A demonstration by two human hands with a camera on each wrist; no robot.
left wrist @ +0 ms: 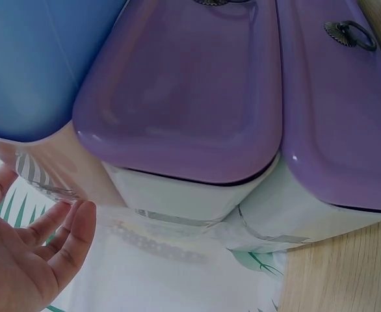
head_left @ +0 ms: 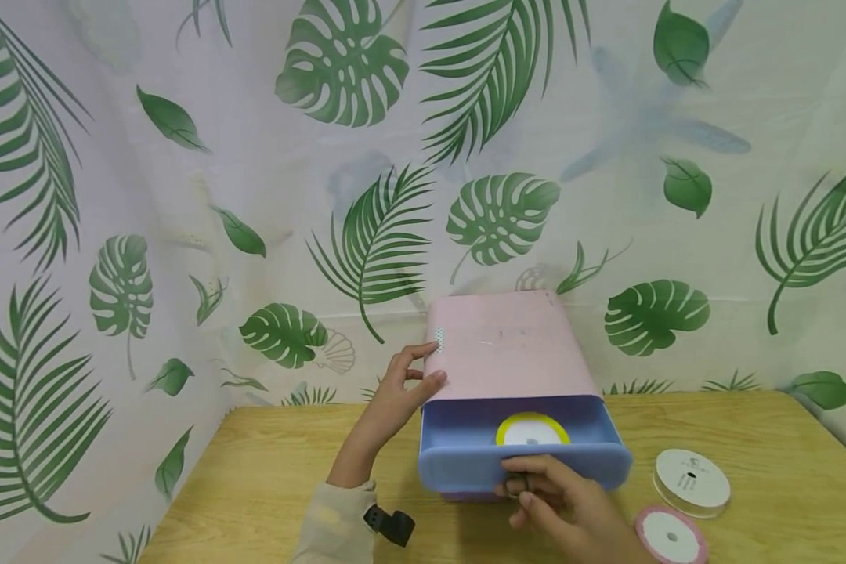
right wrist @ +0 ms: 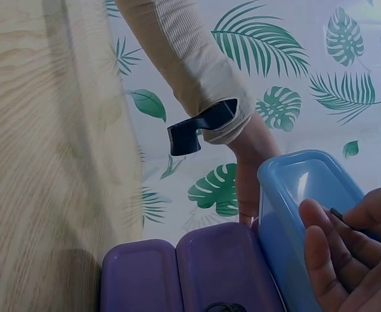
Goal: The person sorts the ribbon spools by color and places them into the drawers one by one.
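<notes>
A pink-topped drawer unit (head_left: 507,345) stands on the table with its top blue drawer (head_left: 458,470) pulled out. Inside that drawer lies a white spool with a yellow rim (head_left: 532,429), its lower part hidden by the drawer front. My right hand (head_left: 571,505) pinches the dark ring handle (head_left: 515,486) on the drawer front. Against the unit's left side, my left hand (head_left: 395,392) steadies it, with fingertips and thumb at the pink upper edge. In the left wrist view, the fingers (left wrist: 64,250) are extended beside the unit's wall.
Two purple drawers (left wrist: 184,91) with dark ring handles sit below the blue one, both pushed in. On the wooden table (head_left: 254,470), right of the unit, lie a white spool (head_left: 692,479) and a pink-rimmed spool (head_left: 671,536). A leaf-patterned cloth (head_left: 366,235) hangs behind.
</notes>
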